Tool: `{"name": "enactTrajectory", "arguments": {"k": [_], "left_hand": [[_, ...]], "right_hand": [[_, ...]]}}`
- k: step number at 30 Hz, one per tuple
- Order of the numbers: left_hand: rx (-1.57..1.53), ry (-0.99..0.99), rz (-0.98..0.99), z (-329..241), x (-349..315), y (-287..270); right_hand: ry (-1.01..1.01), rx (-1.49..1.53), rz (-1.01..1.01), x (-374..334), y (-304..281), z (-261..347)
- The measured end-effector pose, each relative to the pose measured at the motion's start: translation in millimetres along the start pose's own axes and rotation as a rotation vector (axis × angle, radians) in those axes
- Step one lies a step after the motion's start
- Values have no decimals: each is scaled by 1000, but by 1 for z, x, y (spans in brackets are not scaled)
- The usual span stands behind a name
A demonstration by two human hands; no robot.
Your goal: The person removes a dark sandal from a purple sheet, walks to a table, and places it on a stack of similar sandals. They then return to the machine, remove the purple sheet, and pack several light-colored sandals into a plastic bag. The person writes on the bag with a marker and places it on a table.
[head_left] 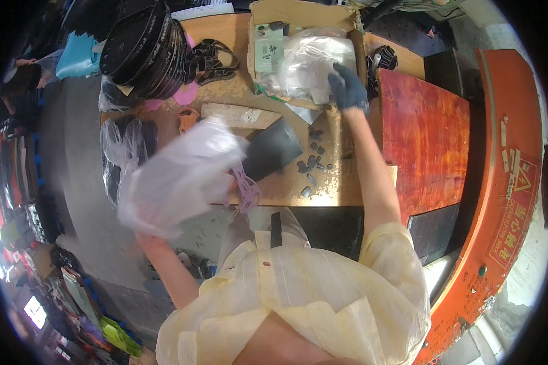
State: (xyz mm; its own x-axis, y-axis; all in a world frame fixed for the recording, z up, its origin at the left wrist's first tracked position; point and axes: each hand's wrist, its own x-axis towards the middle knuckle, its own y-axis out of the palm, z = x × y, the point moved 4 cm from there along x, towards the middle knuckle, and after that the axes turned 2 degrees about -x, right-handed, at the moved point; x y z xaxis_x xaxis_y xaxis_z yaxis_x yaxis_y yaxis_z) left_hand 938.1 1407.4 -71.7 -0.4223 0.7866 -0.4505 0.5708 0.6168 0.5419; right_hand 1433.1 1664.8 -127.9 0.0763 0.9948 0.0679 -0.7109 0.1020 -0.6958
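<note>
Your left hand (pixel 149 224) grips a clear plastic bag (pixel 180 173) at its near-left end, fingers blurred; bag over table's (pixel 274 193) near-left edge, long axis slanting away rightward. Gloved right hand (pixel 349 89) at plastic-film heap (pixel 310 58) in cardboard box (pixel 304 12); pinch unclear.

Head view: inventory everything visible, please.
Flat wooden table: one, brown, centre
Open cardboard box: one, brown, far side
Crinkled plastic wrapping: uncounted, clear, in box
Round stack: one, black, back left
Strappy shoe: one, black, beside stack
Straight wooden strip: one, pale, mid-table
Flat sheet: one, dark grey, mid-table
Small scraps: several, black, right of sheet
Lattice straps: uncounted, lilac, near edge
Flat board: one, red-brown, right
Long panel: one, orange, far right
Blurred clutter: uncounted, mixed, far left
Plastic bag: one, translucent whitish, left front
Right hand: one, dark-gloved, at wrapping
Left hand: one, blurred, holding bag's near end
</note>
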Motion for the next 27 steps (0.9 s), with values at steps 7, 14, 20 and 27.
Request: {"name": "enactTrajectory", "arguments": {"k": [7,14,20,27], "left_hand": [[440,-571,493,103,-38,122],[742,-286,907,86,-39,193],[72,-688,1036,119,-60,217],[526,-683,1559,156,-202,195]], "right_hand": [[-320,151,628,-185,13,140],[-117,140,183,-272,-52,158],[627,301,-210,-422,-112,129],[640,1367,-1217,-574,-165,120]]}}
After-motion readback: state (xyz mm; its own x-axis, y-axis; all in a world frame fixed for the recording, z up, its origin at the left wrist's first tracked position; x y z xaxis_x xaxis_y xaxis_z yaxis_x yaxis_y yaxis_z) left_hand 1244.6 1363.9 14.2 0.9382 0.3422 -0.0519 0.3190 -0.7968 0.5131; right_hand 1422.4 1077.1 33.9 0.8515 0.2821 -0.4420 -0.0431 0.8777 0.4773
